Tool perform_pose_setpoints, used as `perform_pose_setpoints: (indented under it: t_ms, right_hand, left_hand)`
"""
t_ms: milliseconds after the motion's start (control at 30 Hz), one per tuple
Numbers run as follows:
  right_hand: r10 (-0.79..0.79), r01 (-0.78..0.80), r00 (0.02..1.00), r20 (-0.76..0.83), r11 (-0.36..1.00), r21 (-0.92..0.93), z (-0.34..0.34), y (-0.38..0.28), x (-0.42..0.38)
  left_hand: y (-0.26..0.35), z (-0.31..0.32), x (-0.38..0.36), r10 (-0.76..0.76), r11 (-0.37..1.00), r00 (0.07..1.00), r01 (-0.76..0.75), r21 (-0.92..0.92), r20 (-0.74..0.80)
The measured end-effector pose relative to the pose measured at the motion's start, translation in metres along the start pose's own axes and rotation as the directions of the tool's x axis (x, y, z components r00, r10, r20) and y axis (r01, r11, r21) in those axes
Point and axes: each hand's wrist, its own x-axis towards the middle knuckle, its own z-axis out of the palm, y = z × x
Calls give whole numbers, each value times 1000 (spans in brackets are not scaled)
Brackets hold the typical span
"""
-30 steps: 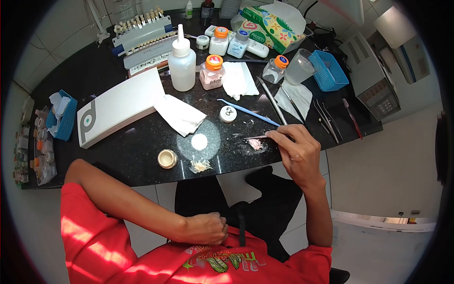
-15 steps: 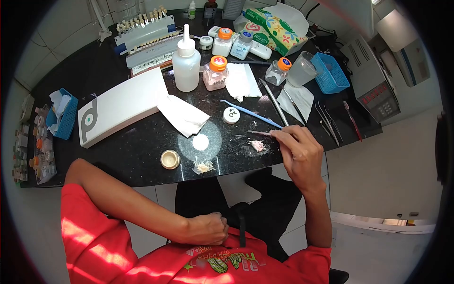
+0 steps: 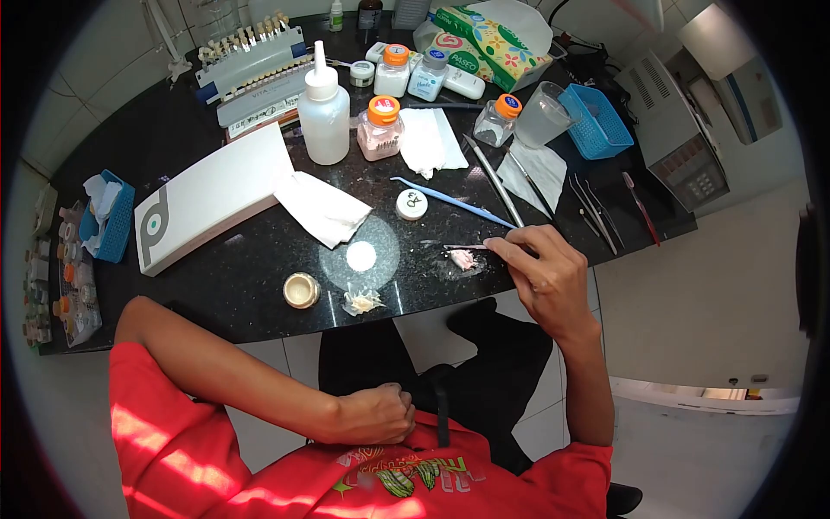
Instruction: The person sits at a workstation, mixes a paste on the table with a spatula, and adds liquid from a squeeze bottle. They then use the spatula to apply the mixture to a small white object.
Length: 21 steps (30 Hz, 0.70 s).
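Observation:
My right hand (image 3: 546, 275) pinches a thin tool (image 3: 464, 247), whose tip lies just above a small pinkish-white mound (image 3: 462, 259) on the black tabletop. My left hand (image 3: 378, 413) rests closed at my lap; whether anything is inside it is hidden. To the left of the mound are a crumbly cream-coloured pile (image 3: 362, 301) and an open round jar (image 3: 301, 291) of cream material. A small white lid (image 3: 411, 204) with dark writing sits beside a blue curved tool (image 3: 454, 202).
A white box (image 3: 216, 199) and folded tissue (image 3: 323, 208) lie left of centre. Behind stand a squeeze bottle (image 3: 324, 117), orange-capped jars (image 3: 380, 128), a tissue pack (image 3: 493, 45) and a blue basket (image 3: 596, 121). Tweezers (image 3: 596, 212) and a red brush (image 3: 641, 208) lie at right.
The thin tool in my right hand has shifted slightly against the pinkish mound, its tip now closer to it. The whole table view has moved a little left and up.

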Motion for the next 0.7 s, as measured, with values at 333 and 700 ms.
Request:
perform_pose_setpoints:
  t_ms: [333,700]
  right_hand:
    - [-23,24,999,-41,999,46,6,2,11]
    - [1,1,998,-58,999,40,9,-3,29]
  left_hand:
    - [-2,-1,-1,-3,1000,1000,3,6,10]
    - [1,-4,-2,-14,999,998,12,38,69]
